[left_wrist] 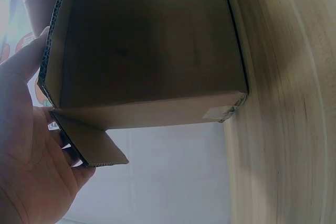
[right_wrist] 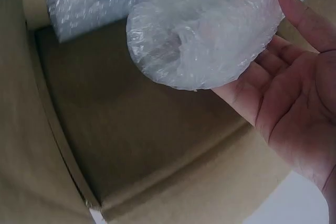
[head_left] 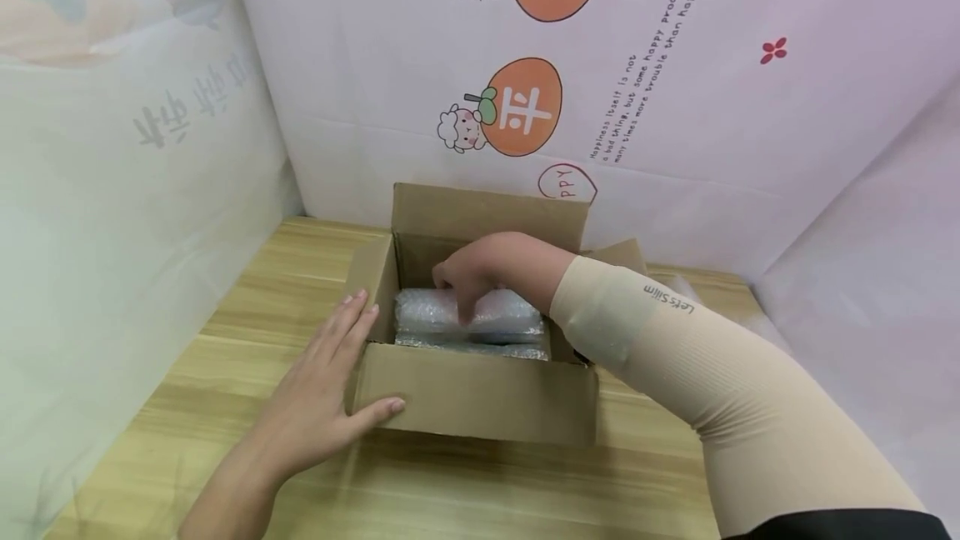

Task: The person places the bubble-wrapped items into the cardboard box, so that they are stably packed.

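Note:
An open cardboard box (head_left: 480,397) sits on the wooden table. My right hand (head_left: 480,269) reaches inside it and holds a bubble-wrapped roll (right_wrist: 205,30), thumb on one side and fingers on the other. Whatever the wrap encloses cannot be made out. Another bubble-wrapped bundle (right_wrist: 100,1) lies beside the roll, nearer the box's front wall. At the box's front left corner, my left hand (head_left: 315,390) rests with fairly straight fingers along the left flap (left_wrist: 89,140), its thumb touching the front flap.
The box's back flap (head_left: 487,211) stands up, and its right flap (head_left: 618,255) sticks outward. Behind it rises a printed white sheet (head_left: 375,65), with more sheeting on both sides. Clear plastic (head_left: 765,327) lies right of the box, partly behind my sleeve. Wooden table (head_left: 217,373) surrounds the box.

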A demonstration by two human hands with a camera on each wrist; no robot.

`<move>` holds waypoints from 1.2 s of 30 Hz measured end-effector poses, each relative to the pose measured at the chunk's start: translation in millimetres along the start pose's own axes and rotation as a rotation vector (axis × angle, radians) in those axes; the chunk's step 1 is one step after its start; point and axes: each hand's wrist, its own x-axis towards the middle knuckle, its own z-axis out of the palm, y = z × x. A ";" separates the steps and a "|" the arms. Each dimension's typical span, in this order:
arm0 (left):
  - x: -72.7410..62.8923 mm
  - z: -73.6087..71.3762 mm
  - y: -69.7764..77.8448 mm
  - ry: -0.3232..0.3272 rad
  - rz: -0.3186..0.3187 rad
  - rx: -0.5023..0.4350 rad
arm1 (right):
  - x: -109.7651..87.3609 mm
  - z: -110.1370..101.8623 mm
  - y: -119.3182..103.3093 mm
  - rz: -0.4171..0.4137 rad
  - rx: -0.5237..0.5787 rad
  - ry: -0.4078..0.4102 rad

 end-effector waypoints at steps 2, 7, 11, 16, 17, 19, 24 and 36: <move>0.1 0.2 0.0 -0.003 0.000 0.000 | 1.9 2.2 -1.7 0.014 0.015 -0.025; 0.2 0.8 0.1 -0.006 -0.004 -0.001 | 8.2 6.6 -4.1 0.025 0.025 -0.052; 0.7 0.9 0.6 -0.006 -0.006 -0.002 | 12.1 10.2 -5.0 0.027 0.034 -0.081; 0.8 0.2 1.1 -0.004 -0.007 -0.005 | 14.7 13.5 -7.2 0.012 -0.007 -0.134; 0.6 0.0 1.2 -0.004 -0.011 -0.005 | 14.8 13.8 -7.9 0.014 -0.005 -0.147; 0.4 -0.3 1.3 -0.005 -0.013 -0.007 | 14.8 14.2 -9.0 0.026 -0.005 -0.171; 0.2 -0.6 1.0 -0.005 -0.011 -0.005 | 13.7 14.2 -12.0 0.053 0.002 -0.251; -0.4 0.1 -0.8 0.000 -0.010 0.004 | 16.1 15.9 -14.3 0.057 0.031 -0.287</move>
